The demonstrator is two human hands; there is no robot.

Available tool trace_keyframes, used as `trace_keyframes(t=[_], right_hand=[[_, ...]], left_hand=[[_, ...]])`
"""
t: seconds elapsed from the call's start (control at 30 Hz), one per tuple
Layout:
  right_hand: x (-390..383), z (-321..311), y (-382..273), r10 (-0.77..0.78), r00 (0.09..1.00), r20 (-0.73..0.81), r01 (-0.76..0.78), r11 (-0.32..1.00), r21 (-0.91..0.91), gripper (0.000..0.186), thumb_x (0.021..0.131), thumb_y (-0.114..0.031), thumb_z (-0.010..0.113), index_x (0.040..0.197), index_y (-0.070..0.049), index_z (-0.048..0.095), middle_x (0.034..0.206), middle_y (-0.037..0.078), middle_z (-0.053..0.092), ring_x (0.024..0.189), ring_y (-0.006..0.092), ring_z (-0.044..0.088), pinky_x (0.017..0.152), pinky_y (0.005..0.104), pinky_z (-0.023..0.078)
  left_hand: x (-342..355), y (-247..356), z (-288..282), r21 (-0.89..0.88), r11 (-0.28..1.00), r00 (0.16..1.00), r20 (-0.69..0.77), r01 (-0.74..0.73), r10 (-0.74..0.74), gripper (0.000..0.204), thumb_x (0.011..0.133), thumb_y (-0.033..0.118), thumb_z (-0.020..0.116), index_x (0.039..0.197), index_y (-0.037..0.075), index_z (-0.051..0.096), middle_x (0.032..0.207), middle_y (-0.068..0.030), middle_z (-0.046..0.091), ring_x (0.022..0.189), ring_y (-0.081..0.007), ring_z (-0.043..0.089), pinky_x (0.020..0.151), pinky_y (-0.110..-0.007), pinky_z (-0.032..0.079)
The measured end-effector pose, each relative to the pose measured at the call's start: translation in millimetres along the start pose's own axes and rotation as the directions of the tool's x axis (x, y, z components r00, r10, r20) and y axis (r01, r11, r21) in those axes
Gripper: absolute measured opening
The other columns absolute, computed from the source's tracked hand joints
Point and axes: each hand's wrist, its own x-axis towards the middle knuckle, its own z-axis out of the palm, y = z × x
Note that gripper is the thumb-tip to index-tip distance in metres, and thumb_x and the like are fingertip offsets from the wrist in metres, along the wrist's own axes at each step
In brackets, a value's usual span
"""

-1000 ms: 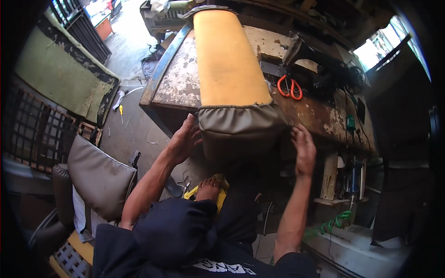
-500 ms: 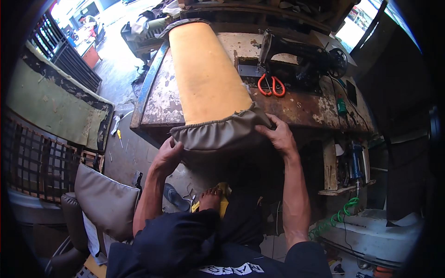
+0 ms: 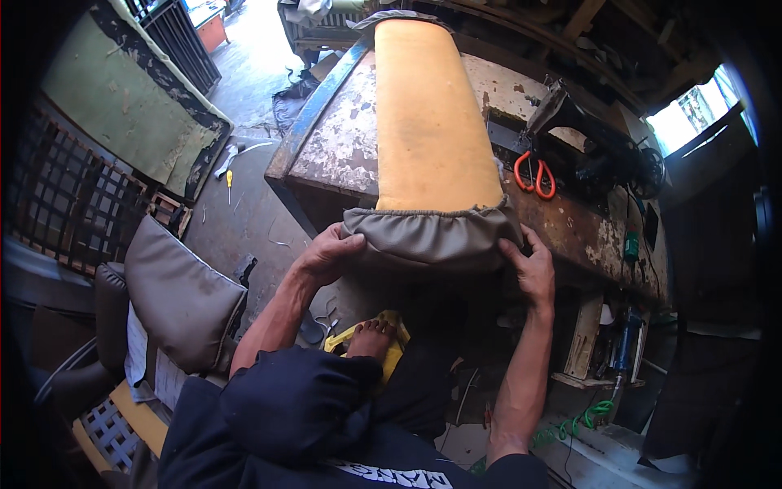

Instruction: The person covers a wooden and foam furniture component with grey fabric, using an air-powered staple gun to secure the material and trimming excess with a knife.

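A long yellow foam cushion (image 3: 436, 122) lies across the worn sewing table (image 3: 330, 155), its near end over the front edge. Around that end sits a brown leatherette cover (image 3: 432, 240) with a gathered, elastic-looking rim. My left hand (image 3: 332, 251) pinches the cover's left corner, thumb on top. At the right corner my right hand (image 3: 529, 265) grips it the same way, fingers behind the material. The cover's underside is hidden. More dark cover material (image 3: 399, 15) wraps the foam's far end.
Orange-handled scissors (image 3: 535, 174) lie beside a black sewing machine (image 3: 599, 134) on the right. A brown padded cushion (image 3: 183, 289) stands at lower left. A yellow screwdriver (image 3: 230, 183) is on the floor. Below the table at right hangs a green coiled hose (image 3: 582, 424).
The view has swung, so the table and foam appear farther right. Both hands still hold the cover's corners, and its rim now looks straighter and more evenly drawn across the foam.
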Motion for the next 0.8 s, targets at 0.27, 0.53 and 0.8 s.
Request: trace_keyframes(t=[0.27,0.53,0.8], right_hand=[[13.6,-2.1,-0.8,-0.289,0.953,0.095,0.275,0.952,0.135,0.086,0.083,-0.028,0.083,0.155,-0.007,0.042,0.154,0.015,0.048,0.139,0.0235,0.048,0.119,0.0397,0.034],[1.6,-25.4,-42.0,-0.238,0.819,0.522,0.524,0.682,-0.511,0.094,0.062,-0.008,0.073,0.153,-0.015,0.051,0.141,0.014,0.053,0.134,0.034,0.046,0.118,0.0448,0.034],[-45.9,-6.4,-58.5,-0.449,0.556,0.699,0.766,0.604,-0.221,0.036,0.059,-0.006,0.074,0.095,-0.008,0.066,0.084,0.007,0.067,0.083,0.026,0.068,0.098,0.0444,0.048]], left_hand=[[-13.8,30.8,48.9,0.398,0.917,1.0,-0.005,0.023,-0.023,0.074,0.078,0.017,0.092,0.14,-0.003,0.056,0.134,-0.0096,0.066,0.122,-0.0158,0.062,0.108,-0.034,0.048],[-49.5,57.5,111.9,0.743,0.667,0.92,0.221,0.057,-0.324,0.036,0.09,0.003,0.076,0.122,-0.002,0.062,0.111,-0.0109,0.071,0.101,-0.013,0.066,0.087,-0.032,0.051],[-52.3,46.5,111.0,0.669,0.69,0.861,0.491,-0.277,-0.132,0.023,0.085,0.005,0.075,0.105,-0.003,0.066,0.09,-0.0161,0.061,0.083,-0.0354,0.062,0.076,-0.043,0.05]])
